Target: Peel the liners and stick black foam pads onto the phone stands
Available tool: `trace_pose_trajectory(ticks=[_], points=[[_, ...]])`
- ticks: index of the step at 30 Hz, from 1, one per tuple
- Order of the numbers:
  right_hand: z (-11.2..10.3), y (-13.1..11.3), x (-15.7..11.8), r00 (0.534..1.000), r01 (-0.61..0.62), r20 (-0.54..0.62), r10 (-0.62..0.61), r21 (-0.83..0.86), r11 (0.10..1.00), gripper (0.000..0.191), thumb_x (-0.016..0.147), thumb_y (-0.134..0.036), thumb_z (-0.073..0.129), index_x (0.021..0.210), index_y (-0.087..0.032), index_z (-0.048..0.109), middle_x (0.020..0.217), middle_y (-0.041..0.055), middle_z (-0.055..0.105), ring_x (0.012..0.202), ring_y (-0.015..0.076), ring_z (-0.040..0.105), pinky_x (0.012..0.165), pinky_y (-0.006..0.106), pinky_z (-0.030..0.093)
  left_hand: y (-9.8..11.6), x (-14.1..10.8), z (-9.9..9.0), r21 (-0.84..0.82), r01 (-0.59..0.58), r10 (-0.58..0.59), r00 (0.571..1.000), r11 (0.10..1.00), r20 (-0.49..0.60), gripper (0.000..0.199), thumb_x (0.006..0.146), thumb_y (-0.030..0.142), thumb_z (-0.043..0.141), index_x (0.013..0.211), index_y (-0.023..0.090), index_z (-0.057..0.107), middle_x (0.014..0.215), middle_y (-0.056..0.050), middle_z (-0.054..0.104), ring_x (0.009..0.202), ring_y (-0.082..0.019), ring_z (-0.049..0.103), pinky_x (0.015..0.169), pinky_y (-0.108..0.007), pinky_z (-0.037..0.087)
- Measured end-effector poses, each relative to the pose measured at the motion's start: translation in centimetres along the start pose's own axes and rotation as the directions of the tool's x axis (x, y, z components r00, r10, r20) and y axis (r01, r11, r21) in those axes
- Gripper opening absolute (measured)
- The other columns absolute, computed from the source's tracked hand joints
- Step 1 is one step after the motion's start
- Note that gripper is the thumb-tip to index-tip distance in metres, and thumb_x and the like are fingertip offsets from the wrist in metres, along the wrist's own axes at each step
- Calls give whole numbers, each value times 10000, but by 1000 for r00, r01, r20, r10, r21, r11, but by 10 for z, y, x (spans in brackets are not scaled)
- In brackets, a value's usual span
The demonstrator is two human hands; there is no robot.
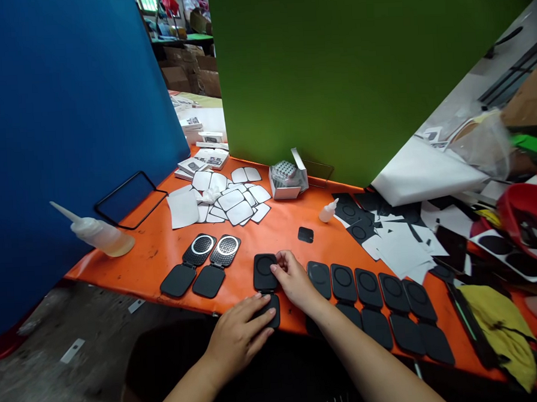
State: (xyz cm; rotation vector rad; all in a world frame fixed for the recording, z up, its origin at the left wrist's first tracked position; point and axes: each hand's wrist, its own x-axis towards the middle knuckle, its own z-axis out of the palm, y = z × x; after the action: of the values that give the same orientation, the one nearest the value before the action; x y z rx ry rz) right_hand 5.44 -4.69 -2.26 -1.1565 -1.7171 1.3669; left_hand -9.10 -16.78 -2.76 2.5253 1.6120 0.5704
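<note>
A black hinged two-panel device [264,272] lies unfolded near the front edge of the orange table [154,255]. My left hand [240,329] rests with spread fingers on its lower panel. At the upper panel's right edge is my right hand [293,277], thumb and fingers pressed together on that edge. Two similar devices, one with a silver ring on a perforated panel [228,246], lie to the left. A row of several more black devices [343,282] lies to the right. Just beyond my hands sits a small black square piece [305,234].
White outlined sheets [239,206] pile up behind, beside an open box [288,191]. A large squeeze bottle [101,235] stands left, a small one [328,211] right. Papers [401,248] and a yellow cloth [498,327] lie farther right. Blue and green [325,78] panels rise behind.
</note>
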Motion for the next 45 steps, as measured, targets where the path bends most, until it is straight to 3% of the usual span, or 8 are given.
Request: trace_pose_trajectory(ticks=[16,27,30,32,35,37,41,45], points=[[5,-1,-2,999,-8,-47,5,-60,998,127,792,-250,441,913,-222,466,838,5,567,737,150,547,666,284,419,-2,-1,3,46,-23,24,999,999,-24,365,801,293,507,1166,286,519,1214,-39,543,1098,-216,508,891,-376,465],[8,-5,-5,995,59,-57,-78,-280,958,147,824,-220,416,958,-224,476,886,34,591,816,183,561,696,300,422,-5,-1,3,106,-53,54,999,993,-6,366,812,294,494,1177,273,508,1229,-34,530,1118,-206,490,892,-361,465],[10,-9,-7,990,95,-52,-131,-437,894,185,835,-189,396,997,-217,481,946,62,591,880,201,549,750,323,414,-5,-3,3,135,-89,92,996,987,-12,376,807,302,500,1182,279,505,1229,-30,530,1110,-207,498,888,-351,468],[10,-12,-7,985,121,-28,-170,-586,801,185,835,-215,421,1006,-213,492,959,79,585,914,223,525,794,361,392,-7,-3,5,171,-102,107,994,980,-21,395,797,310,512,1191,288,496,1225,-27,534,1094,-211,512,869,-347,480],[6,-15,-1,986,87,-30,-162,-739,667,399,769,-439,531,1078,-193,471,1001,111,556,961,272,478,825,431,358,-12,-3,10,235,-121,135,990,964,-45,438,781,328,533,1213,289,473,1227,-30,531,1073,-217,528,843,-348,494],[4,-17,7,992,58,-30,-126,-765,641,558,708,-565,542,1107,-184,458,1029,118,541,987,284,458,836,444,344,-14,-3,12,259,-160,183,981,952,-67,449,778,327,538,1219,282,467,1230,-31,528,1076,-214,526,839,-338,494],[2,-21,26,999,35,41,-9,-699,715,362,835,-478,400,964,-171,543,1005,121,568,1020,262,461,864,414,319,-15,-5,11,279,-192,216,975,941,-60,452,778,290,543,1223,272,466,1233,-33,525,1099,-212,508,858,-326,480],[-6,-22,39,996,15,82,43,-604,797,362,855,-443,373,886,-140,568,886,126,622,867,243,560,730,357,400,-14,-3,13,266,-185,218,971,946,-99,463,762,272,559,1218,263,475,1221,-43,536,1103,-219,504,856,-319,479]])
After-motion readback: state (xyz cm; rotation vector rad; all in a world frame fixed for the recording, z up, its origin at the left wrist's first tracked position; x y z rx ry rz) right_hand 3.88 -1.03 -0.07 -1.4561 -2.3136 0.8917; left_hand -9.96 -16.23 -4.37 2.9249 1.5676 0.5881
